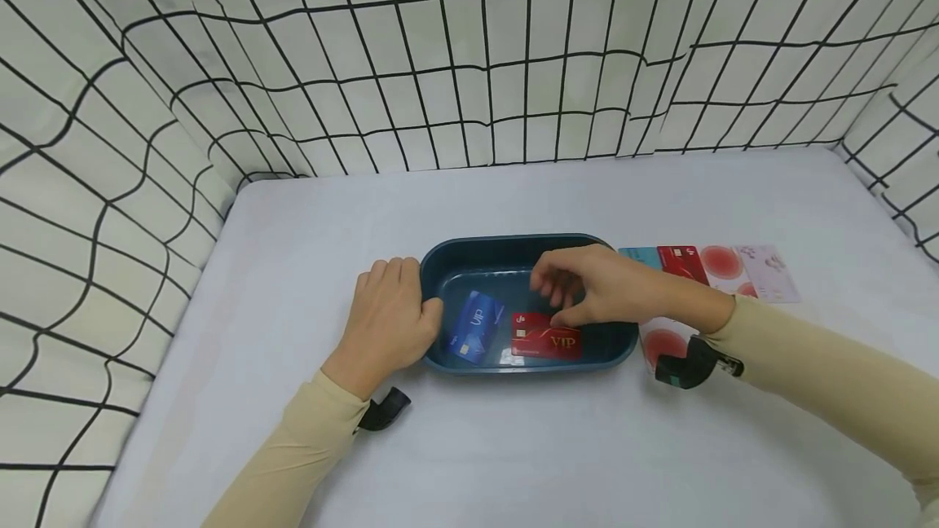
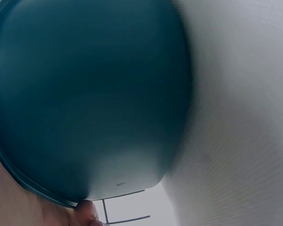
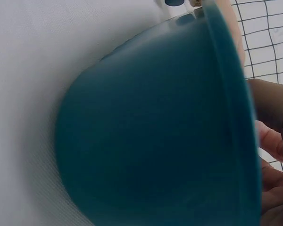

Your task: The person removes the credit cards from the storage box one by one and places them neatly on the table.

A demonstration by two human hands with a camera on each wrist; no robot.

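A dark teal plastic tray (image 1: 513,368) stands on the white table, lying lengthwise in front of me. My left hand (image 1: 389,316) grips its left rim, with a fingertip (image 2: 86,210) showing at the rim's edge in the left wrist view. Inside the tray a blue VIP card (image 1: 475,327) lies aslant at the left, and to its right lies a red VIP card (image 1: 546,337). My right hand (image 1: 597,283) is over the tray's right half, fingers loosely bent and no card between them. Its thumb tip is right at the red card's upper edge.
Right of the tray, several cards lie on the table: a teal card (image 1: 641,256), a red card (image 1: 682,261), a card with red circles (image 1: 722,262) and a pale floral card (image 1: 772,271). Another red-circle card (image 1: 663,342) is partly under the right wrist. A black wire grid (image 1: 484,68) borders the table.
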